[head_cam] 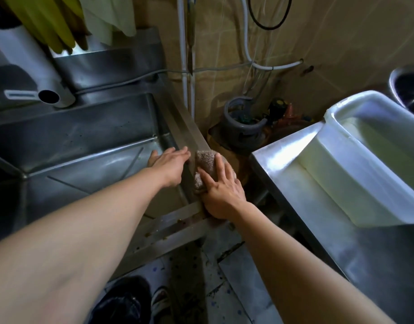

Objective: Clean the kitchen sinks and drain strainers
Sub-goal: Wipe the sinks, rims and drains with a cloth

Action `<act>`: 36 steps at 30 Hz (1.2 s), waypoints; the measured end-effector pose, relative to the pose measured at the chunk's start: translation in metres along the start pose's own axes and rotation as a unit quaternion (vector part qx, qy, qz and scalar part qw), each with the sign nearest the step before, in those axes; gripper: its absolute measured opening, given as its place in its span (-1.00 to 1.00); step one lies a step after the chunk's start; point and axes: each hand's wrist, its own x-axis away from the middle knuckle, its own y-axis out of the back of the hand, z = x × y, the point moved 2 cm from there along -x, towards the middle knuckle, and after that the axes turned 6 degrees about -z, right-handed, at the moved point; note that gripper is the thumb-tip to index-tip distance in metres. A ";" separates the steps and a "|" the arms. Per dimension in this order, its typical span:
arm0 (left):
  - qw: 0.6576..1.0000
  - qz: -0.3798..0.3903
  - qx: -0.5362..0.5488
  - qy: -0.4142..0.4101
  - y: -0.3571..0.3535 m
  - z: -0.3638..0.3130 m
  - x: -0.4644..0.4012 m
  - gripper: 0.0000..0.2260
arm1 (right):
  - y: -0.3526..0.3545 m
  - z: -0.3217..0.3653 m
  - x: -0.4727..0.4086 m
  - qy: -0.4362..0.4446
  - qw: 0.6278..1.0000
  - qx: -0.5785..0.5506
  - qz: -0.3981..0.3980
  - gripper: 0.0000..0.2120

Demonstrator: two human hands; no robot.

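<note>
Landmark: right rim of the steel sink (pixel 185 127), a flat strip whose long axis runs from the near corner, by the person, away toward the tiled wall (pixel 318 43). Scrubbing cloth (pixel 205 170) lies draped over this rim, a little beyond the near corner, hanging partly over its outer side. Right hand (pixel 221 195) is on the cloth: fingers spread and nearly straight, pressing it flat against the rim rather than gripping; the thumb's hold is not visible. Left hand (pixel 172 166) sits just inside the rim, over the basin, fingers extended and together, holding nothing; whether it touches the steel I cannot tell. The two hands flank the rim, nearly level with each other, the right one directly on the work. Judgement: the step in hand is wiping the rim; the unwiped length lies ahead of the right hand along the rim's axis, so the stroke should run straight away from the body. No drain strainer visible in the basin from here. Across the gap from the rim stands a second steel desk (pixel 283 164) carrying a white tub (pixel 341 146).
</note>
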 end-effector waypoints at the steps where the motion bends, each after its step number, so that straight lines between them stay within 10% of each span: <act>1: 1.000 0.002 0.001 0.003 0.001 -0.001 0.001 -0.30 | -0.002 -0.003 0.009 0.003 1.000 0.010 0.004 -0.34; 16: 0.997 0.028 0.053 0.051 -0.010 0.026 0.093 -0.35 | 0.003 -0.010 0.065 0.012 0.999 0.012 0.052 -0.36; 24: 0.989 0.082 0.013 0.119 -0.052 0.073 0.200 0.02 | 0.007 -0.001 0.093 0.149 0.986 0.074 0.012 -0.24; 29: 0.986 0.001 -0.054 0.157 -0.050 0.087 0.211 -0.51 | 0.015 -0.017 0.076 0.130 0.987 0.089 0.006 -0.23; 36: 0.987 -0.012 -0.064 0.146 -0.052 0.086 0.210 -0.51 | -0.010 0.025 0.088 0.110 0.991 0.053 -0.058 -0.46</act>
